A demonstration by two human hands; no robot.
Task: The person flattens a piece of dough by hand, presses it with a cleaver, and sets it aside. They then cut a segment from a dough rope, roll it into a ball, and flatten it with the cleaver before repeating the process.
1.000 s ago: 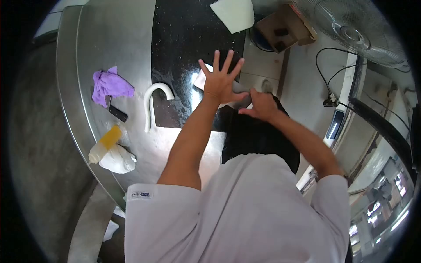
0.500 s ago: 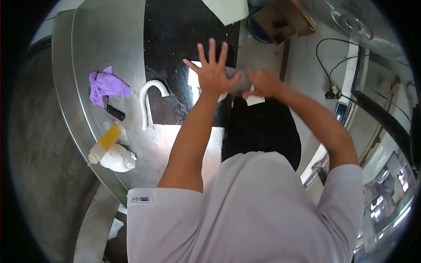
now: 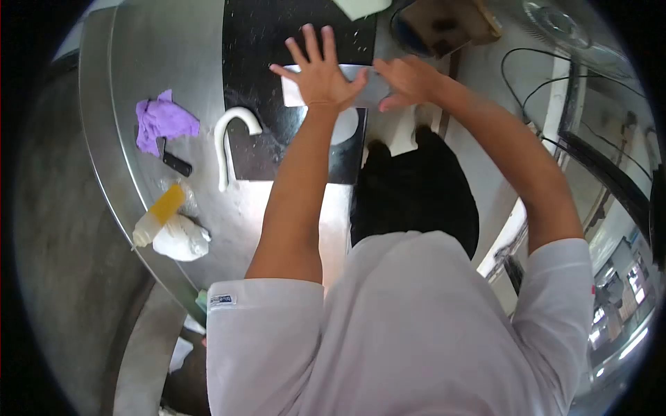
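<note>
My left hand (image 3: 322, 82) lies palm down with its fingers spread, on top of a wide, flat metal blade (image 3: 378, 90) over the black board (image 3: 277, 45). The right end of this blade is gripped by my right hand (image 3: 409, 82), beyond the board's right edge; any handle is hidden in the fist. A thin, pale round sheet (image 3: 345, 126) lies on the board just below the blade. To the left, a white curved tube (image 3: 222, 149) rests across the board's lower left corner.
On the steel table (image 3: 166, 55) at left are a purple cloth (image 3: 165, 121), a black-handled knife (image 3: 177, 164), a bottle of yellow liquid (image 3: 166, 204) and a white bundle (image 3: 182, 239). A pale slab (image 3: 362, 5) sits at the board's top, with a cardboard box (image 3: 447, 26) beyond.
Both hands and the blade have moved up and slightly left along the board. More of the pale round sheet now shows below them. The view has shifted slightly.
</note>
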